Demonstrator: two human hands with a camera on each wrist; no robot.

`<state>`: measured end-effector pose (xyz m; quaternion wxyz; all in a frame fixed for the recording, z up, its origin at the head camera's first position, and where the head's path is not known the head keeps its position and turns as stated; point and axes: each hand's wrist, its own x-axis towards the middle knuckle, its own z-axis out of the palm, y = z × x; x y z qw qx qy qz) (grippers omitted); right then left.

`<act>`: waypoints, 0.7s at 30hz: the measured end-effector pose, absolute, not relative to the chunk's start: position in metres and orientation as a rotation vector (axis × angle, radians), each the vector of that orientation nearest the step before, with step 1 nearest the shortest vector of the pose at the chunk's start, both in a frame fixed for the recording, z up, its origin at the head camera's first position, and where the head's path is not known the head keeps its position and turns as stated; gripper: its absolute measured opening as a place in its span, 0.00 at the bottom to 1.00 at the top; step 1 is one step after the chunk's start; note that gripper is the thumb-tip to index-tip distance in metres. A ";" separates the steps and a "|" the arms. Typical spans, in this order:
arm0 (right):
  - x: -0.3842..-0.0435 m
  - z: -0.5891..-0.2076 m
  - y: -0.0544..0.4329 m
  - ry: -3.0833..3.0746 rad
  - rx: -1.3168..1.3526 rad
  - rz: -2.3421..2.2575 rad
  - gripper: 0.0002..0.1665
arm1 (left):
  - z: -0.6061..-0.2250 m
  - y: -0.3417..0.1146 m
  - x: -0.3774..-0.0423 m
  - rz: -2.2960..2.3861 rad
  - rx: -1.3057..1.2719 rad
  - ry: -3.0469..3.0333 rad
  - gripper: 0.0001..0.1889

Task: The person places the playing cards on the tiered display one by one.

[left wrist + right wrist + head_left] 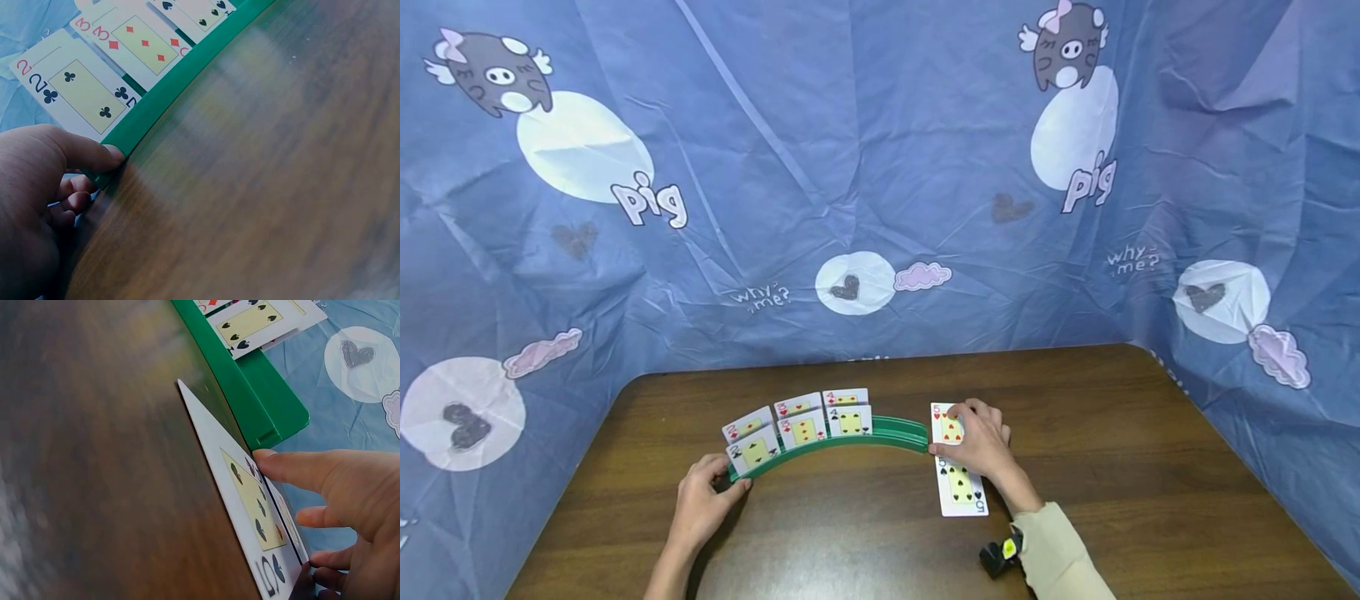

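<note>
In the head view a curved green card holder (898, 431) stands on the table, its right end bare. Its front row shows the two of clubs (752, 451), three of diamonds (802, 430) and four of spades (850, 420), with red cards behind them. My left hand (703, 496) pinches the holder's left end, thumb on the front edge. Just past the right end, my right hand (981, 442) grips the five of hearts (946, 427), thumb by its left edge; the hand covers part of it. The five of spades (961, 490) lies face up, nearer me.
The brown wooden table (850, 533) has a rounded far edge. Blue printed cloth (880, 167) hangs behind it and along both sides. A small black device (996, 558) sits by the right sleeve (1060, 546).
</note>
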<state>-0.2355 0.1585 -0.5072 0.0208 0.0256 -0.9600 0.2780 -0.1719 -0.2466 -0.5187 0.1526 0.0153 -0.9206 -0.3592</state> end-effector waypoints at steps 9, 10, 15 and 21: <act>-0.236 -0.507 0.158 -2.991 0.082 0.823 0.36 | -0.517 -0.246 -0.172 -1.066 0.079 -2.670 0.13; -0.236 -0.507 0.158 -2.994 0.086 0.814 0.36 | -0.517 -0.247 -0.172 -1.064 0.078 -2.670 0.13; -0.237 -0.503 0.157 -3.020 0.109 0.788 0.37 | -0.518 -0.247 -0.172 -1.046 0.066 -2.658 0.12; -0.239 -0.501 0.158 -3.050 0.120 0.776 0.38 | -0.519 -0.248 -0.173 -1.050 0.066 -2.659 0.13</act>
